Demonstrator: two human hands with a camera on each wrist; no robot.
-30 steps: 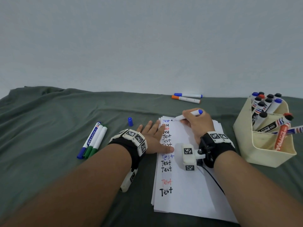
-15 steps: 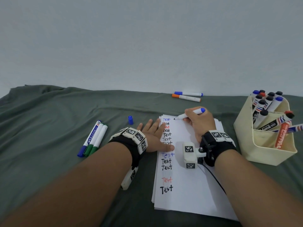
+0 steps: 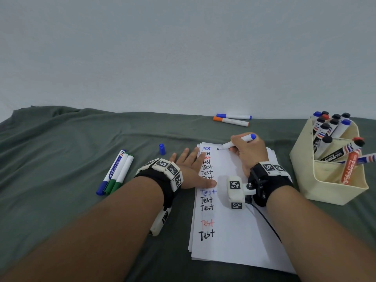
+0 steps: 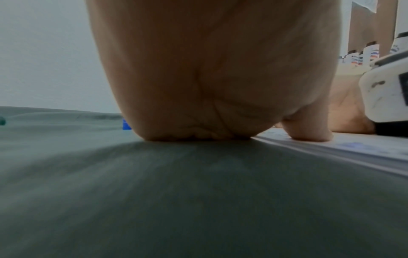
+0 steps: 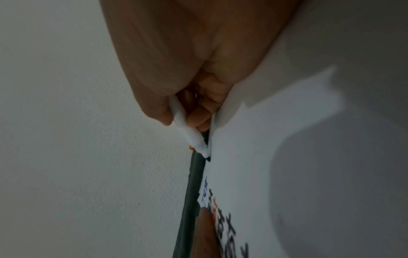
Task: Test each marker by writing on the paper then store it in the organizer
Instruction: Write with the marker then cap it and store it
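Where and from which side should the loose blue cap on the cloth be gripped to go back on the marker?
The blue cap stands on end on the green cloth, apart from the paper. A pinch across its round sides, coming from above, probably suits best. The left hand, lying flat beside it, is nearest; the right hand holds the blue marker.

Open cloth on the left, crowded on the right

The green cloth (image 3: 61,149) lies bare left of the three markers (image 3: 116,171); a blue cap (image 3: 161,148) stands between them and the paper (image 3: 234,231). The organizer (image 3: 329,180), bristling with tilted markers, blocks the right edge; two markers (image 3: 232,119) lie near the wall.
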